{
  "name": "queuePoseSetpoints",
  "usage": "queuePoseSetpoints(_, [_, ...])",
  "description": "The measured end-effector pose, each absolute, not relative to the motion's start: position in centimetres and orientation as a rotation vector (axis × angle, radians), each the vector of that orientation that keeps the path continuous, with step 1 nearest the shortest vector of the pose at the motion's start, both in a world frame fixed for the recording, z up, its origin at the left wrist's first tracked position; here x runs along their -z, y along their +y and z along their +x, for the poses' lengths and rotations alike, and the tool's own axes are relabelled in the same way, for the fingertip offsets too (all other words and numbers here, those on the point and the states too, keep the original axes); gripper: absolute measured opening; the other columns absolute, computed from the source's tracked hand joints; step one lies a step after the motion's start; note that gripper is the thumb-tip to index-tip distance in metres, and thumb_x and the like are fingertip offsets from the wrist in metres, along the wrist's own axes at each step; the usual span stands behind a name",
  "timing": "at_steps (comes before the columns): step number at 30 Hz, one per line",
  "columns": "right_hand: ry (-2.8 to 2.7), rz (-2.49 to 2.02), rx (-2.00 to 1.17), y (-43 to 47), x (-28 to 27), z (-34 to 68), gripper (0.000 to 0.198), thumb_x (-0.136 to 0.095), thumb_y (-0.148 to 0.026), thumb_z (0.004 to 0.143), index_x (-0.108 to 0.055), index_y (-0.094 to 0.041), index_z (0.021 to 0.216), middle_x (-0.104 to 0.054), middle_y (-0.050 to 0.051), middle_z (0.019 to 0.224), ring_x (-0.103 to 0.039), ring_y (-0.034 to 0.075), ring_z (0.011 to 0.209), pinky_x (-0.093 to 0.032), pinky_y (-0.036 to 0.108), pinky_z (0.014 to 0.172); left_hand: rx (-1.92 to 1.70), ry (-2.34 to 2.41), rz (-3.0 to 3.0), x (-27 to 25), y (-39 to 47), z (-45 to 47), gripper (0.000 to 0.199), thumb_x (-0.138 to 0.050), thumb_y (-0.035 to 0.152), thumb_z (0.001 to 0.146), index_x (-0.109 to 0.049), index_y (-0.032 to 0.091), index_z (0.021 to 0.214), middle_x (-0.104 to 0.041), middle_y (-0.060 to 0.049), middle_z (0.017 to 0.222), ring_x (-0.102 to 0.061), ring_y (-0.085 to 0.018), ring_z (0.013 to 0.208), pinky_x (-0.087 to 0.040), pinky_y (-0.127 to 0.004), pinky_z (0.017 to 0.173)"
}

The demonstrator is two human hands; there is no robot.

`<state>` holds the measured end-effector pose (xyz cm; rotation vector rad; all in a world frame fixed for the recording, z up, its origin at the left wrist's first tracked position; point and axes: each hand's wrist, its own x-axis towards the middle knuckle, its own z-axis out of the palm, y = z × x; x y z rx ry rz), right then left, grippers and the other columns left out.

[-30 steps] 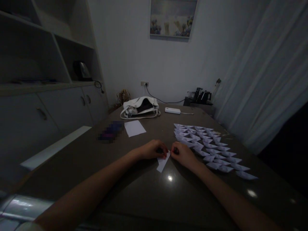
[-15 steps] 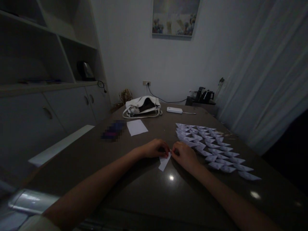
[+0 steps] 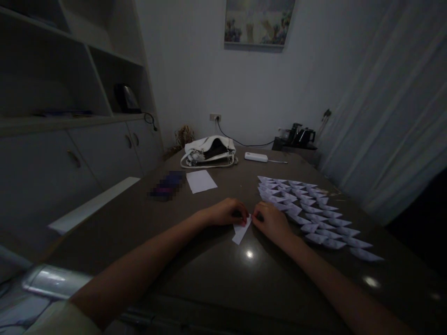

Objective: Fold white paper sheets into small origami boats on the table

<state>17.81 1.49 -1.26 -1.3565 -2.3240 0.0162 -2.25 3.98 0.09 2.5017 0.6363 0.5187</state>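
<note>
A small folded piece of white paper lies in the middle of the dark table, between my hands. My left hand is closed on its upper left part, fingers bent down onto it. From the other side, my right hand pinches the paper's upper right corner; the fingertips partly hide that edge. Just beyond my right hand stand rows of folded white paper boats. A flat sheet of white paper rests farther off, ahead of my left hand.
A white handbag sits at the table's far end, with a white power bank and short cable to its right. A blurred-out dark item lies left of the sheet. Shelves line the left wall; a curtain hangs at right.
The camera view has shifted slightly, so everything sits a little right and higher. Both hands stay at the folded paper, with only slight finger movement.
</note>
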Motion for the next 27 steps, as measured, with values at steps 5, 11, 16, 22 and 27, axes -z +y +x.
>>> queuePoseSetpoints(5, [-2.296,-1.423,-0.011,1.8,1.2,17.8,0.007,-0.057,-0.013,0.080,-0.059,-0.017,0.074,-0.061,0.004,0.080,-0.058,0.017,0.078,-0.038,0.026,0.065,-0.511,0.657,2.502,-0.1,4.0,-2.2,0.007,-0.069,0.016,0.079,-0.070,0.013,0.085,-0.069,-0.007,0.101,-0.062,-0.017,0.095,-0.042,-0.023,0.085])
queuePoseSetpoints(11, [-2.401,-1.281,0.004,0.8,0.4,17.3,0.010,-0.057,-0.009,0.079,-0.059,-0.016,0.072,-0.061,0.004,0.078,-0.057,0.017,0.077,-0.040,0.027,0.068,-0.510,0.653,2.520,-0.2,4.0,-2.3,0.008,-0.069,0.015,0.078,-0.070,0.012,0.086,-0.068,-0.008,0.102,-0.061,-0.017,0.097,-0.041,-0.024,0.087])
queuePoseSetpoints(16, [-2.493,-1.186,-0.022,-0.4,0.0,16.8,0.008,-0.057,-0.008,0.078,-0.060,-0.015,0.073,-0.061,0.006,0.082,-0.056,0.019,0.081,-0.042,0.029,0.073,-0.515,0.664,2.522,-0.1,4.1,-2.3,0.009,-0.069,0.014,0.077,-0.069,0.013,0.086,-0.069,-0.007,0.099,-0.062,-0.016,0.093,-0.042,-0.023,0.084])
queuePoseSetpoints(22, [-2.544,-1.100,-0.145,-1.3,-0.2,16.5,0.009,-0.058,-0.008,0.076,-0.058,-0.016,0.073,-0.061,0.005,0.084,-0.056,0.018,0.082,-0.042,0.029,0.072,-0.497,0.668,2.531,-0.2,4.0,-2.2,0.005,-0.067,0.014,0.079,-0.069,0.013,0.083,-0.068,-0.006,0.095,-0.061,-0.016,0.092,-0.042,-0.024,0.084])
queuePoseSetpoints(27, [-2.561,-1.030,-0.274,-1.8,0.1,16.4,0.009,-0.059,-0.008,0.074,-0.057,-0.016,0.074,-0.062,0.004,0.083,-0.057,0.017,0.079,-0.040,0.026,0.069,-0.506,0.698,2.529,0.2,4.2,-2.2,0.008,-0.067,0.015,0.079,-0.068,0.011,0.085,-0.068,-0.008,0.095,-0.061,-0.017,0.089,-0.043,-0.025,0.081])
